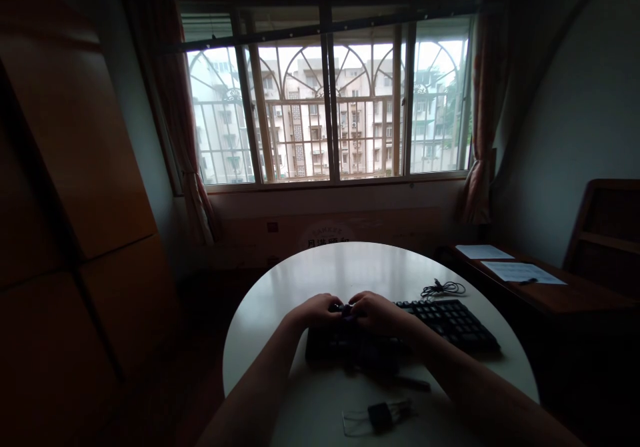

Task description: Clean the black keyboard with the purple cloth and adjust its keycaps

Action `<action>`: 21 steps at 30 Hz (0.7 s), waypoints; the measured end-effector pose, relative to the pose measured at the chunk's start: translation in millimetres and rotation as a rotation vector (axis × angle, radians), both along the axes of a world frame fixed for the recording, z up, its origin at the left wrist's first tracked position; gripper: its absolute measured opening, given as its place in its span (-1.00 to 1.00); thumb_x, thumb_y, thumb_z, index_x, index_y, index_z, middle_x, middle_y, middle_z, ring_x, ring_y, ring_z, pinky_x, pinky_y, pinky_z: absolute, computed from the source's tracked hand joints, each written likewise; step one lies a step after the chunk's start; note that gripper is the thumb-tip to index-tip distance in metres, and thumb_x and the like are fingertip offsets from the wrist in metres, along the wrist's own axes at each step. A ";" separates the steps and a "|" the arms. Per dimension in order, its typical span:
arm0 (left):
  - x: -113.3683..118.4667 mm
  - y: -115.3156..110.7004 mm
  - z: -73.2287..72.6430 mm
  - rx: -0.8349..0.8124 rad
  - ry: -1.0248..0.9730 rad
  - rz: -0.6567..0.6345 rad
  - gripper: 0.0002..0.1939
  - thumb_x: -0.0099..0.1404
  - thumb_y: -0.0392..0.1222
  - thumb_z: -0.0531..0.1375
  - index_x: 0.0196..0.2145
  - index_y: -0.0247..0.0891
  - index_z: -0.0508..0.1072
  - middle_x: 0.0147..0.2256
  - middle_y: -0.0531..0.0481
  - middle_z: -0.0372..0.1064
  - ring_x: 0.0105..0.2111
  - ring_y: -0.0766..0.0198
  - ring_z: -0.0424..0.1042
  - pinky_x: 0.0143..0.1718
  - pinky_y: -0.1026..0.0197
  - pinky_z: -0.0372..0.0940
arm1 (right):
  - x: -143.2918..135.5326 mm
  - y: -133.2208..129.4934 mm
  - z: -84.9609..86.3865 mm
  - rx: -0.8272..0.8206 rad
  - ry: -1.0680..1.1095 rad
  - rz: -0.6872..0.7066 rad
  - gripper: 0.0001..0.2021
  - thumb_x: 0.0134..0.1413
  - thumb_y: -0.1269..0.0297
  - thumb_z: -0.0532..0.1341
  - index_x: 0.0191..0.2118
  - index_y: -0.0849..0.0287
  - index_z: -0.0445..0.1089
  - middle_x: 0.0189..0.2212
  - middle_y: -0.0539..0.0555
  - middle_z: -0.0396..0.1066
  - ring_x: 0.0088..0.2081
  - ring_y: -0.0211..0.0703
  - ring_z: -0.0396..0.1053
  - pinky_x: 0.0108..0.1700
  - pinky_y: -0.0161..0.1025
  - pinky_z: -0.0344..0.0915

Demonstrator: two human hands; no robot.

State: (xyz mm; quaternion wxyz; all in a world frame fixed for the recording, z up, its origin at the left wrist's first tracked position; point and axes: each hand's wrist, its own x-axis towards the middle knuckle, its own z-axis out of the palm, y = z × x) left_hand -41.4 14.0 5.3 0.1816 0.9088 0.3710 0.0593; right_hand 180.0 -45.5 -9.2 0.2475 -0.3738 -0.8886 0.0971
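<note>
Head: two hands (pixel 320 309) (pixel 373 311), one keyboard (pixel 454 321)

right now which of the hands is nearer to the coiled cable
The right hand, to the left of the coiled cable, over the keyboard. The left hand is farther left, near the keyboard's left end.

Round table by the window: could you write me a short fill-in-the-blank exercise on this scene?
The outline of the white table is ____.
The keyboard on it is ____ in colour.
The coiled cable is nearer the person's ____ hand than the other.
The wooden desk bears ____ sheets of paper.

Missing words: round; black; right; two.
</note>
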 end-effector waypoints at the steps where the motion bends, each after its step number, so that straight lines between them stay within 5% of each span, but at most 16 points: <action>1: 0.1 0.3 -0.3 0.004 0.002 -0.001 -0.55 0.22 0.11 0.15 -0.05 -0.18 0.51 -0.12 -0.08 0.47 -0.21 0.12 0.44 -0.25 0.23 0.28 | 0.2 0.2 -0.3 -0.008 0.006 0.005 -0.80 0.04 0.39 0.21 -0.23 0.12 0.56 -0.17 0.07 0.52 -0.22 -0.13 0.45 -0.18 -0.30 0.32; 4: 0.3 -0.4 0.4 0.016 0.002 -0.011 -0.53 0.23 0.15 0.14 -0.04 -0.18 0.51 -0.13 -0.08 0.47 -0.21 0.11 0.44 -0.23 0.22 0.28 | 0.9 0.2 -0.7 -0.045 0.011 0.023 -0.80 0.04 0.40 0.20 -0.24 0.13 0.56 -0.19 0.06 0.52 -0.25 -0.14 0.46 -0.20 -0.31 0.33; 11: 0.4 -7.4 6.7 0.008 0.010 0.003 -0.53 0.22 0.15 0.14 -0.04 -0.17 0.51 -0.11 -0.07 0.47 -0.17 0.09 0.44 -0.23 0.22 0.28 | 7.0 -4.2 6.1 -0.046 -0.024 0.016 -0.72 -0.08 0.41 0.25 -0.21 0.01 0.59 0.12 0.06 0.36 0.03 0.01 0.39 0.03 -0.19 0.31; 21: 0.6 -3.4 3.1 0.012 0.012 -0.011 -0.53 0.22 0.13 0.14 -0.03 -0.17 0.50 -0.10 -0.08 0.46 -0.16 0.08 0.43 -0.20 0.21 0.28 | 9.3 -5.7 11.8 -0.029 -0.065 -0.005 -0.72 -0.05 0.38 0.24 -0.19 0.02 0.59 0.07 0.08 0.42 0.03 0.03 0.39 0.02 -0.16 0.33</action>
